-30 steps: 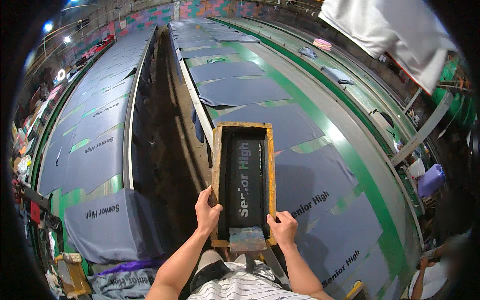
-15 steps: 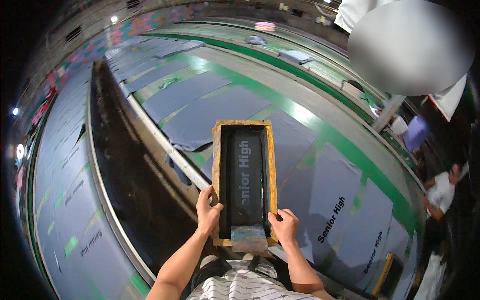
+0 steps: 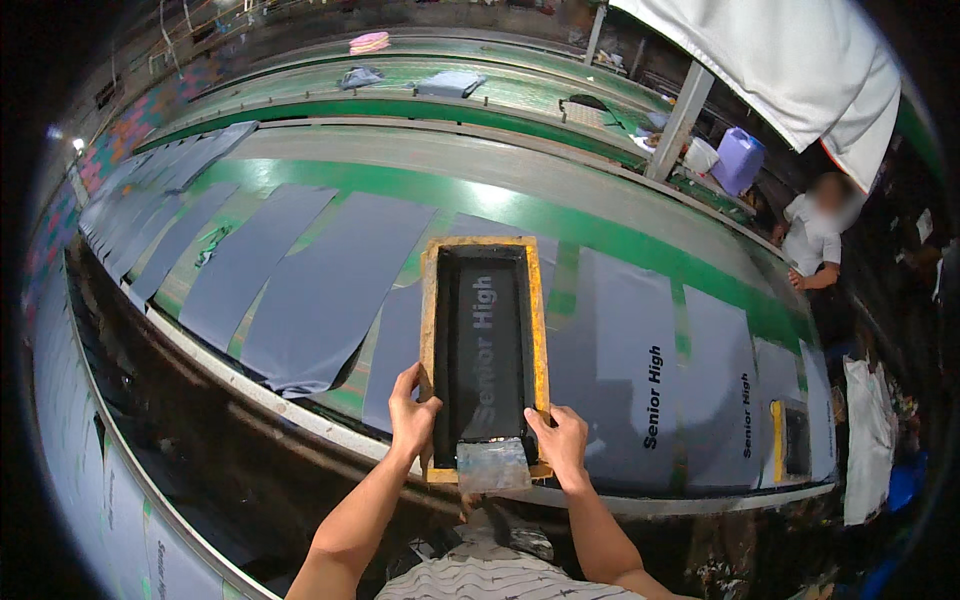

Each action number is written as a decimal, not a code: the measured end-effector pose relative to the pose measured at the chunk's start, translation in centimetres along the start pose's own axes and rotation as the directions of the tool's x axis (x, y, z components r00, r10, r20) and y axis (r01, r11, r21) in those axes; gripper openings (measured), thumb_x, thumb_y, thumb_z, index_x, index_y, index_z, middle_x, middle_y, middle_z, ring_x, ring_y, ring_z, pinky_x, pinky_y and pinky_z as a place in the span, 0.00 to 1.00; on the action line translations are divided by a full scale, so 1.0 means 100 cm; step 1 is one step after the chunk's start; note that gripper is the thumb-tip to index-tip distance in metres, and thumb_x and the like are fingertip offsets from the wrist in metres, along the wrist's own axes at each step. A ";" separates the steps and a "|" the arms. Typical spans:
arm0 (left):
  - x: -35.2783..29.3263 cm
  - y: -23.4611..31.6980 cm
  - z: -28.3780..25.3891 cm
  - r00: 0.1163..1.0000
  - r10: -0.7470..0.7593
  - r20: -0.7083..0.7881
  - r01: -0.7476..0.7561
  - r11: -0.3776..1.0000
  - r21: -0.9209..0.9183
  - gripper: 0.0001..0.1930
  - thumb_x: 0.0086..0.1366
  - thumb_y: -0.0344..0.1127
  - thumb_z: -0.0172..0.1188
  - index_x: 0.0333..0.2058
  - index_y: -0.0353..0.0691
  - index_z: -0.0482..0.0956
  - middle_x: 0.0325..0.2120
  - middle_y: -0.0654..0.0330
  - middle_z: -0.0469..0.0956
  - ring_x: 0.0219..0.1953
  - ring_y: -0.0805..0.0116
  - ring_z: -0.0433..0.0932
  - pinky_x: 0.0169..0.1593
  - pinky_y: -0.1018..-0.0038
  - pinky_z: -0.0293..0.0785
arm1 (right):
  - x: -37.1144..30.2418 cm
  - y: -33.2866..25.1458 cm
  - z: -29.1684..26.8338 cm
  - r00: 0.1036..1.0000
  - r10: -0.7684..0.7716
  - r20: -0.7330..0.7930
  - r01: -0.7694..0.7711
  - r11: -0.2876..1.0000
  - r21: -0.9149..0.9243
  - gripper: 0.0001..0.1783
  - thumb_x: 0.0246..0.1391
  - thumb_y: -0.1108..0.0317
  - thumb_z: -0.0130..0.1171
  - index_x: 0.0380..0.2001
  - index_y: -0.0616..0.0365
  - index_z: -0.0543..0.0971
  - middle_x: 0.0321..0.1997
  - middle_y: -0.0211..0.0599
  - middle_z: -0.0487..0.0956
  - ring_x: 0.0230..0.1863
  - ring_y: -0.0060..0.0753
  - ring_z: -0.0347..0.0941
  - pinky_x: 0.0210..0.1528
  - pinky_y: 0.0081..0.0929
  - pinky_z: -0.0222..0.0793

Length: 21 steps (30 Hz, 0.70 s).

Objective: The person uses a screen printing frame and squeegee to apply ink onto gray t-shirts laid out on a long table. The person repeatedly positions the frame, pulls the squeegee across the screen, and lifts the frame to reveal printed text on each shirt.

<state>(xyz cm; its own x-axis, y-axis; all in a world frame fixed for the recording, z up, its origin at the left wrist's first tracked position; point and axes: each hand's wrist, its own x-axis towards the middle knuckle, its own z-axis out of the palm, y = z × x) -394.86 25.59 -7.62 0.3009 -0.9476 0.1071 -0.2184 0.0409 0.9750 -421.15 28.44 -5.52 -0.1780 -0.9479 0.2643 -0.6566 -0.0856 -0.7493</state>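
At the table [image 3: 600,243], both hands' [image 3: 412,420] [image 3: 562,440] fingers [image 3: 408,384] grip a frame [image 3: 430,325] enclosing a dark panel [image 3: 503,375].

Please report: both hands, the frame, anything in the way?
Left hand, right hand gripping opposite sides of screen frame. Second frame lies apart, to the right. Nothing visible blocks either hand.
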 end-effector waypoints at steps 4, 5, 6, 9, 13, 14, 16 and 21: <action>0.026 0.005 0.013 0.995 0.047 0.090 -0.049 0.998 0.027 0.37 0.48 0.18 0.62 0.62 0.26 0.72 0.55 0.46 0.75 0.61 0.52 0.75 0.67 0.64 0.68 | 0.004 0.015 0.014 0.995 0.060 -0.084 -0.063 0.998 -0.028 0.16 0.54 0.57 0.71 0.31 0.62 0.85 0.26 0.46 0.79 0.29 0.51 0.77 0.34 0.45 0.71; 0.034 -0.002 0.016 0.992 0.068 0.110 -0.073 0.996 0.045 0.36 0.48 0.18 0.61 0.62 0.26 0.72 0.55 0.47 0.75 0.61 0.52 0.74 0.66 0.64 0.69 | 0.005 0.016 0.019 0.991 0.064 -0.120 -0.065 0.998 -0.003 0.16 0.54 0.58 0.71 0.30 0.63 0.84 0.25 0.46 0.78 0.29 0.51 0.76 0.34 0.45 0.71; 0.039 -0.004 0.020 0.990 0.066 0.122 -0.072 0.996 0.047 0.37 0.48 0.18 0.61 0.62 0.26 0.72 0.55 0.47 0.75 0.60 0.52 0.75 0.66 0.64 0.69 | 0.005 0.018 0.022 0.986 0.073 -0.152 -0.071 0.997 0.019 0.16 0.54 0.59 0.70 0.28 0.63 0.83 0.24 0.45 0.77 0.28 0.51 0.76 0.33 0.45 0.70; 0.051 -0.007 0.031 0.985 0.061 0.159 -0.071 0.996 0.056 0.36 0.48 0.18 0.62 0.62 0.26 0.72 0.55 0.48 0.75 0.60 0.53 0.75 0.65 0.65 0.71 | 0.014 0.032 0.028 0.982 -0.005 -0.190 0.003 1.000 -0.012 0.17 0.55 0.60 0.70 0.24 0.63 0.79 0.24 0.45 0.76 0.27 0.51 0.74 0.32 0.46 0.68; 0.066 -0.014 0.039 0.977 0.018 0.212 -0.019 1.000 0.003 0.34 0.50 0.20 0.64 0.61 0.27 0.73 0.57 0.46 0.74 0.62 0.52 0.74 0.65 0.62 0.71 | 0.018 0.038 0.033 0.982 0.038 -0.187 -0.048 0.998 -0.051 0.19 0.56 0.59 0.69 0.21 0.63 0.76 0.23 0.45 0.75 0.27 0.51 0.73 0.31 0.47 0.67; 0.071 -0.016 0.038 0.975 -0.002 0.224 0.009 1.000 -0.028 0.33 0.51 0.21 0.64 0.60 0.27 0.73 0.58 0.46 0.74 0.62 0.51 0.74 0.65 0.61 0.71 | 0.019 0.040 0.034 0.982 0.060 -0.181 -0.069 0.997 -0.044 0.19 0.56 0.59 0.69 0.22 0.63 0.76 0.23 0.46 0.74 0.27 0.51 0.73 0.31 0.47 0.67; 0.084 -0.011 0.030 0.976 0.076 0.203 -0.079 0.997 0.003 0.31 0.54 0.23 0.64 0.59 0.27 0.74 0.60 0.44 0.73 0.63 0.49 0.73 0.66 0.58 0.70 | 0.013 0.041 0.041 0.981 0.090 -0.170 -0.099 0.994 -0.047 0.19 0.56 0.59 0.69 0.22 0.63 0.77 0.24 0.46 0.75 0.28 0.52 0.73 0.31 0.47 0.67; 0.142 0.134 -0.015 0.780 0.625 0.018 -0.625 0.780 -0.008 0.24 0.69 0.35 0.62 0.61 0.33 0.75 0.61 0.46 0.73 0.64 0.49 0.72 0.68 0.55 0.66 | 0.008 0.034 0.043 0.972 0.142 -0.185 -0.162 0.982 -0.094 0.19 0.56 0.58 0.69 0.23 0.64 0.77 0.25 0.48 0.76 0.29 0.55 0.74 0.32 0.47 0.67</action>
<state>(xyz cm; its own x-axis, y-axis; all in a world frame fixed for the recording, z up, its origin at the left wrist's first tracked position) -392.12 13.17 7.22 0.0810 -0.7195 0.6897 -0.3511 0.6271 0.6954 -420.38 26.04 -10.46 -0.4019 -0.8772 0.2626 -0.6852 0.0979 -0.7218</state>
